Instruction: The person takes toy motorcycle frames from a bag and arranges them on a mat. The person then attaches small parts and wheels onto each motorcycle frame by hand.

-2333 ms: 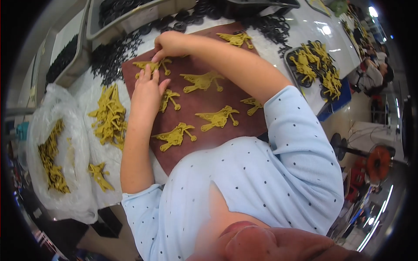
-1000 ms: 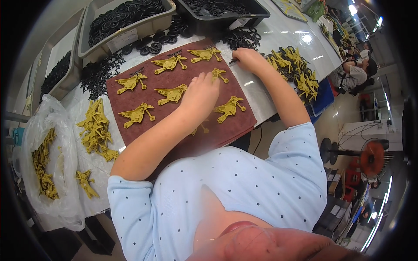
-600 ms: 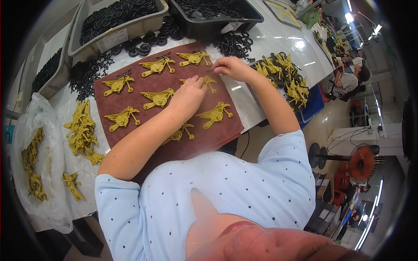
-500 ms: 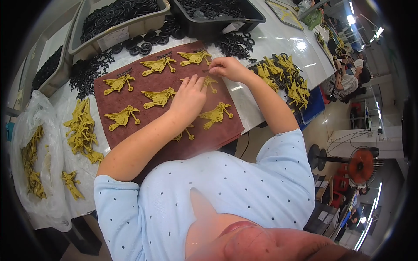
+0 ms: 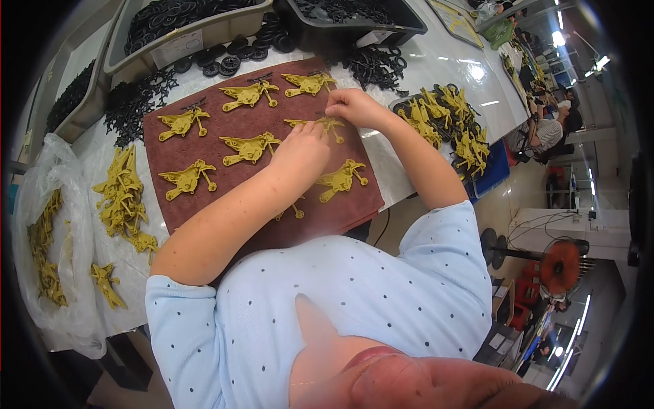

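Note:
Yellow plastic toy motorbike frames lie in rows on a brown cloth (image 5: 225, 198). My left hand (image 5: 303, 153) rests over a frame (image 5: 332, 127) at the right of the middle row, its bent fingers holding the frame against the cloth. Just beyond that frame, the thumb and fingertips of my right hand (image 5: 357, 109) are pinched together; whatever is between them is too small to make out. Thin black handlebar-like pieces sit at the tops of the far-row frames, such as the middle one (image 5: 249, 94). My left forearm partly covers a near-row frame (image 5: 298, 213).
Bins of black wheels (image 5: 184, 31) and small black parts (image 5: 340, 10) stand at the back. Loose black parts (image 5: 136, 102) lie beside the cloth. Yellow frames fill a pile (image 5: 121, 194) and a plastic bag (image 5: 44, 252) at left. Yellow-and-black assemblies (image 5: 443, 119) lie at right.
The fingers of my left hand have shifted slightly on the frame. My right hand stays pinched near it. The whole view has shifted a little.

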The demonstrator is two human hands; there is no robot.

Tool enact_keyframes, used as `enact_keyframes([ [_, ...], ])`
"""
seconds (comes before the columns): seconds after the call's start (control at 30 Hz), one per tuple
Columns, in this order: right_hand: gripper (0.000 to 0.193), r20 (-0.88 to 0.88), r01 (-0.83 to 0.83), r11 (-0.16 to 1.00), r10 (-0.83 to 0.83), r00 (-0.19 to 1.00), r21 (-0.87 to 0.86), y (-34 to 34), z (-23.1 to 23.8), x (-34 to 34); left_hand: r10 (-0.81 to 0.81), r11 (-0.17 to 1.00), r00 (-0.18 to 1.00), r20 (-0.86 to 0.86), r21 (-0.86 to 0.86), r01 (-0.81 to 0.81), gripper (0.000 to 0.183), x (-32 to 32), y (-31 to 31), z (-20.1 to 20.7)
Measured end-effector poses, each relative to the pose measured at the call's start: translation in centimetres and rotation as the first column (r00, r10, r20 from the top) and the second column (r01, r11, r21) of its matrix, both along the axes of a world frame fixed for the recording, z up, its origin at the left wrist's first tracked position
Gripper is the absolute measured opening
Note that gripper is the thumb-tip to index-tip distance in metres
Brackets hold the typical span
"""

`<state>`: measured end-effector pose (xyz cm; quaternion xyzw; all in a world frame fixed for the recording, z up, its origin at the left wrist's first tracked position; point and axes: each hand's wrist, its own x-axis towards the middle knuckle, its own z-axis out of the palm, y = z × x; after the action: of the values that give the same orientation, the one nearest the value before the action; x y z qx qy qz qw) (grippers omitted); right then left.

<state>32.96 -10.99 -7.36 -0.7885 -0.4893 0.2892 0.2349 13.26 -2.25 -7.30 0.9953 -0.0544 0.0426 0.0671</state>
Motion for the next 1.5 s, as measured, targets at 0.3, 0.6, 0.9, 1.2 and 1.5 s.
enact_keyframes([
  [0.3, 0.013, -0.01, 0.001, 1.0, -0.001, 1.0, -0.014, 0.3, 0.1, -0.4, 0.001, 0.999, 0.981, 0.194, 0.038, -0.008, 0.027, -0.1, -0.2, -1.4],
  [0.6, 0.015, 0.268, -0.226, 0.961, 0.178, 0.947, 0.16, -0.2, -0.5, -0.3, 0.02, 1.0, 0.999, -0.045, -0.015, -0.021, 0.037, 0.0, -0.1, 0.2],
  [0.9, 0.027, 0.084, 0.006, 0.999, -0.01, 0.996, 0.05, 0.2, 0.2, -1.3, 0.021, 1.0, 1.0, 0.0, 0.019, -0.021, 0.037, 0.0, -0.3, -0.3],
  [1.2, 0.022, -0.015, 0.256, 0.966, -0.256, 0.967, 0.027, -0.5, 3.3, 0.4, 0.017, 1.0, 0.998, 0.065, -0.008, -0.017, 0.038, -0.4, 0.1, -1.1],
  [1.5, 0.086, 0.563, 0.339, 0.649, 0.168, 0.809, -0.681, -3.5, 4.2, 13.8, -0.004, 0.999, 0.965, 0.261, -0.042, 0.016, 0.036, -2.2, 0.3, 1.6],
])
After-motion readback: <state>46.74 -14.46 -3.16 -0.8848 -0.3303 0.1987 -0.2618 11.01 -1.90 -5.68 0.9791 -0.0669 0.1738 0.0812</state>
